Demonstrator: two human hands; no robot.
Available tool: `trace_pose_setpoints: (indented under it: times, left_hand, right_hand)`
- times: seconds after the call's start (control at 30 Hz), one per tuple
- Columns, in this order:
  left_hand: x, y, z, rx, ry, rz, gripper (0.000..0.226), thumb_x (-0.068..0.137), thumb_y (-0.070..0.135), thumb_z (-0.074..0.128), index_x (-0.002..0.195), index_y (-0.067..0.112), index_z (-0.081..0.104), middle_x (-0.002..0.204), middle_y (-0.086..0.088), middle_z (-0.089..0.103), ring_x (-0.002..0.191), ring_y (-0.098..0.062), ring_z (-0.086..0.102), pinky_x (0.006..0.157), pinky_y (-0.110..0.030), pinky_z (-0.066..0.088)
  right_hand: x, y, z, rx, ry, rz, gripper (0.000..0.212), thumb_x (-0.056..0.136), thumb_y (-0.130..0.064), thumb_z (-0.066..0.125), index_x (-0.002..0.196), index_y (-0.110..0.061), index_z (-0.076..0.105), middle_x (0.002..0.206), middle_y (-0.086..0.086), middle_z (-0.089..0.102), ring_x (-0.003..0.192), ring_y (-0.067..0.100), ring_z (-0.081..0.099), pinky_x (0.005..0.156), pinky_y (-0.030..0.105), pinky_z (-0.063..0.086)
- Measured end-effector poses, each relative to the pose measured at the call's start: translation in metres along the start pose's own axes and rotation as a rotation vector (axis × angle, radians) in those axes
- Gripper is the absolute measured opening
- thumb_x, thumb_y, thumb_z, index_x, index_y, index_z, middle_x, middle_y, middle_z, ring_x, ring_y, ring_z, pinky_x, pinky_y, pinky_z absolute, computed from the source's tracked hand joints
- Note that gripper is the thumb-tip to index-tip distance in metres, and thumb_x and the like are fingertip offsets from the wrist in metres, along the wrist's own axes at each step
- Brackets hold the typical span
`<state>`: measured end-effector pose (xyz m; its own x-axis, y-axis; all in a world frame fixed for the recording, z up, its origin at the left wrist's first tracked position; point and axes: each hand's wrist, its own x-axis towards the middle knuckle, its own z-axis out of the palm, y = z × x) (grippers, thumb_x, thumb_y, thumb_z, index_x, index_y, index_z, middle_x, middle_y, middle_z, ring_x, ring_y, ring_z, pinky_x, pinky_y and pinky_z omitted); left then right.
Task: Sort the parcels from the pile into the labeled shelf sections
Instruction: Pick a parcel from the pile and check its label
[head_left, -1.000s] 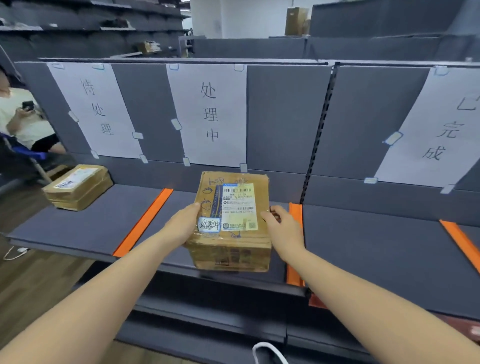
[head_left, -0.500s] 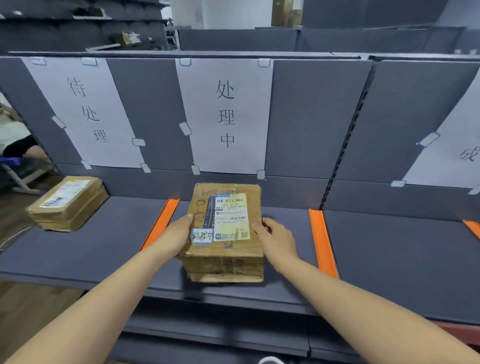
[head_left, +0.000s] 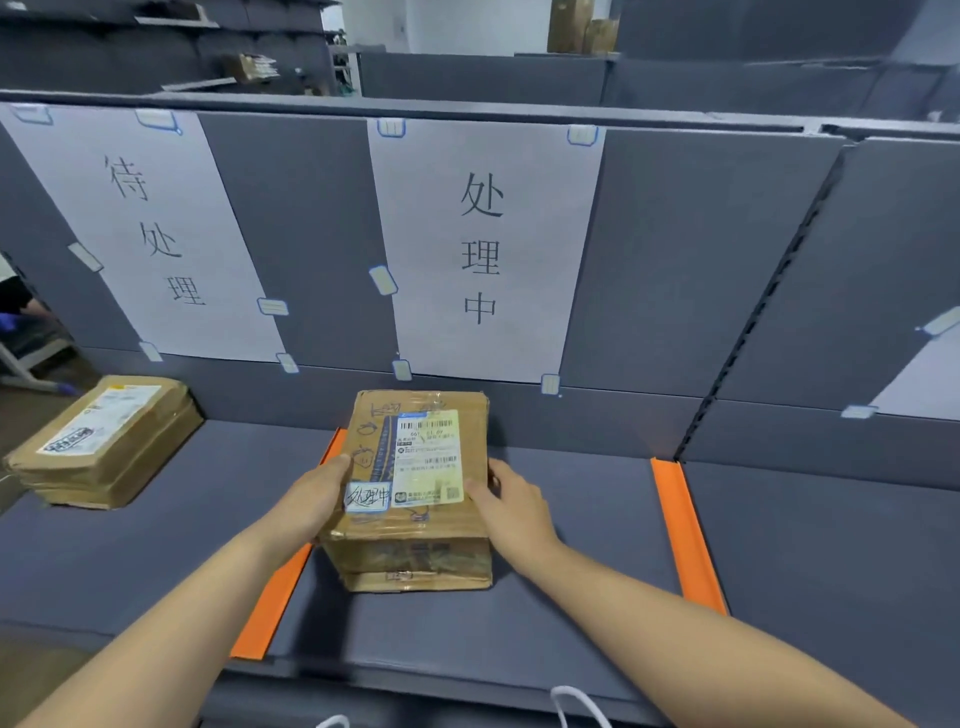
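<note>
Squarely below the sign reading 处理中, the cardboard parcel sits in the shelf's middle section between two orange dividers, its handwritten sticker reading 处理中. Left hand and right hand clasp its sides. Another parcel lies under 待处理.

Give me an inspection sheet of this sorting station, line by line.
Surface: grey shelf, split by orange dividers.
Job's things: taped parcel in the middle section under the 处理中 sign; second parcel under the 待处理 sign.
Clutter: nothing seen.
Grippers: left hand and right hand grip the middle parcel's sides.
Cables: white loop at bottom edge, kind unclear.
Surroundings: more grey shelving behind.
</note>
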<state>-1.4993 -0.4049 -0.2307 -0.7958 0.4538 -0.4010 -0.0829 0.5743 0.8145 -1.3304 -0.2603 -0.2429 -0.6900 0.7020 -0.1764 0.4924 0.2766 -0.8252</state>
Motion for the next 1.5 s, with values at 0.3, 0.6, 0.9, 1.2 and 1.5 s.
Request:
trace_pose_setpoints:
  times: [0.3, 0.6, 0.9, 1.2, 1.5]
  left_hand:
    - [0.031, 0.0, -0.016, 0.046, -0.103, 0.037, 0.048, 0.105, 0.041, 0.026, 0.086, 0.02, 0.065, 0.083, -0.002, 0.072, 0.077, -0.019, 0.066, 0.068, -0.028, 0.047]
    - [0.05, -0.001, -0.03, 0.108, -0.099, 0.096, 0.042, 0.105, 0.04, 0.025, 0.084, 0.027, 0.059, 0.087, 0.003, 0.065, 0.082, -0.013, 0.06, 0.081, -0.03, 0.04]
    - [0.058, -0.013, -0.036, 0.267, -0.131, 0.155, 0.049, 0.103, 0.045, 0.017, 0.112, 0.025, 0.061, 0.121, -0.005, 0.064, 0.114, -0.027, 0.057, 0.103, -0.041, 0.041]
    - [0.057, -0.009, -0.04, 0.251, -0.181, 0.186, 0.048, 0.104, 0.044, 0.019, 0.132, 0.024, 0.053, 0.129, -0.006, 0.061, 0.117, -0.027, 0.056, 0.104, -0.045, 0.042]
    - [0.041, 0.031, -0.04, 0.271, -0.009, 0.267, 0.071, 0.099, 0.053, 0.031, 0.155, 0.015, 0.011, 0.161, -0.01, 0.013, 0.147, -0.03, 0.017, 0.117, -0.046, 0.018]
  right_hand:
    - [0.011, -0.015, 0.026, -0.034, 0.069, 0.076, 0.037, 0.096, -0.043, 0.043, 0.131, -0.034, 0.052, 0.115, -0.002, 0.067, 0.106, 0.026, 0.06, 0.089, 0.04, 0.05]
    - [0.016, -0.026, 0.045, -0.077, 0.128, 0.074, 0.038, 0.099, -0.04, 0.04, 0.135, -0.036, 0.05, 0.11, -0.003, 0.068, 0.103, 0.026, 0.061, 0.087, 0.037, 0.05]
    - [0.02, -0.025, 0.051, 0.027, 0.104, 0.096, 0.037, 0.098, -0.038, 0.044, 0.134, -0.039, 0.051, 0.12, -0.01, 0.066, 0.111, 0.017, 0.06, 0.095, 0.037, 0.049]
    - [0.019, -0.037, 0.042, 0.03, 0.024, 0.14, 0.042, 0.101, -0.035, 0.041, 0.142, -0.026, 0.042, 0.132, -0.001, 0.059, 0.114, 0.019, 0.055, 0.095, 0.031, 0.044]
    - [0.003, -0.024, 0.003, -0.01, 0.088, 0.196, 0.067, 0.097, -0.045, 0.046, 0.153, -0.02, 0.02, 0.094, -0.007, 0.049, 0.098, 0.021, 0.049, 0.09, 0.035, 0.041]
